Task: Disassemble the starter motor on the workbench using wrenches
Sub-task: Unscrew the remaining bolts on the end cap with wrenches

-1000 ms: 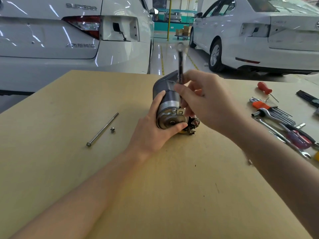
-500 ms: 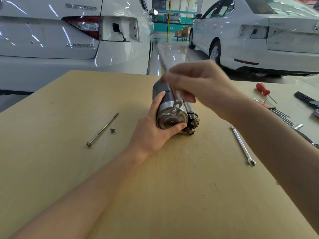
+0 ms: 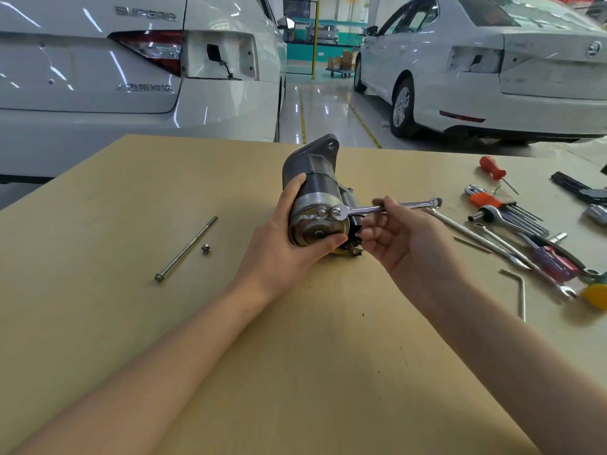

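At the centre of the tan board workbench [image 3: 295, 372] we see the dark grey cylindrical starter motor [image 3: 313, 198] lying on its side, its shiny metal end cap turned toward the camera and its cast mounting flange pointing away toward the cars. The left hand [image 3: 285, 247] wraps the near end of the housing: the fingers curl over the top of the body and the thumb presses under the end cap, with the forearm reaching in from the lower left. A chrome combination wrench [image 3: 384, 209] lies roughly level, its open end seated on a bolt head at the upper rim of the end cap and its ring end pointing right. We see the right hand [image 3: 404, 244] palm-up, pinching the wrench shank between thumb and forefinger; the remaining fingers are loosely curled beneath, just beside the motor's solenoid end.

On the board to the left lie a long steel through-bolt [image 3: 186, 248] and, just beside it, a small washer-headed screw [image 3: 206, 249]. To the right we note scattered tools: a red-handled screwdriver [image 3: 492, 169], an orange-holdered hex key set [image 3: 502, 208] and a bent bare hex key [image 3: 519, 290]. Beyond the bench stand two white sedans [image 3: 131, 93].
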A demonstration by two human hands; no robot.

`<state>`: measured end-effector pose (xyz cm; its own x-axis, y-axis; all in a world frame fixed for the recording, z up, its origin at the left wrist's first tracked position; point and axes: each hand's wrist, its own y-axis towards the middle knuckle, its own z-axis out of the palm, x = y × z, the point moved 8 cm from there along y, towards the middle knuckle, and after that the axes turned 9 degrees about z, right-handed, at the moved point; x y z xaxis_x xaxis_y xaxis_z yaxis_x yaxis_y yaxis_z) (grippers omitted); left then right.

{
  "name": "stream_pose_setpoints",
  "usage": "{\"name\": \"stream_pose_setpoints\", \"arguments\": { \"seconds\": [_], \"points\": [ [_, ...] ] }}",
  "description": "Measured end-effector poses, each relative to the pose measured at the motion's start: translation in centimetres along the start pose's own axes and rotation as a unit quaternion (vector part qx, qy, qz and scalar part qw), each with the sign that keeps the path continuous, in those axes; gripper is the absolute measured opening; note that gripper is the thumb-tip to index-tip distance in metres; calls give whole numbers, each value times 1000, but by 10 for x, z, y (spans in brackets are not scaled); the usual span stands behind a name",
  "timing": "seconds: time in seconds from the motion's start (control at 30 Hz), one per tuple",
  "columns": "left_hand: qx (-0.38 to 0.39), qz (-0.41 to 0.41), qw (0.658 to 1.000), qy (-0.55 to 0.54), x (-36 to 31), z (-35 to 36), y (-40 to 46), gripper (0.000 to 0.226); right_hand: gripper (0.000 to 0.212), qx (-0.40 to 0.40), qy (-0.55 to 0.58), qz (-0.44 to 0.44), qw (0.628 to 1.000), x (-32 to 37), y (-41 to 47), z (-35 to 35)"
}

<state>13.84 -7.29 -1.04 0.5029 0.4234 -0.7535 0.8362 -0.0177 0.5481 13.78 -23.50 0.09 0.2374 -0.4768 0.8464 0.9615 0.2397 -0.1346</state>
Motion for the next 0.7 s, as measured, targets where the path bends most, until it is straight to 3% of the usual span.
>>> {"name": "stream_pose_setpoints", "arguments": {
  "seconds": [0.57, 0.7],
  "points": [
    [6, 4, 1000, -4, -2, 0, -1, 93, 14, -2, 32, -47, 998, -3, -11, 3],
    [8, -3, 1000, -15, -2, 1, -2, 93, 15, -18, -54, -76, 995, 13, -11, 7]
  ]
}}
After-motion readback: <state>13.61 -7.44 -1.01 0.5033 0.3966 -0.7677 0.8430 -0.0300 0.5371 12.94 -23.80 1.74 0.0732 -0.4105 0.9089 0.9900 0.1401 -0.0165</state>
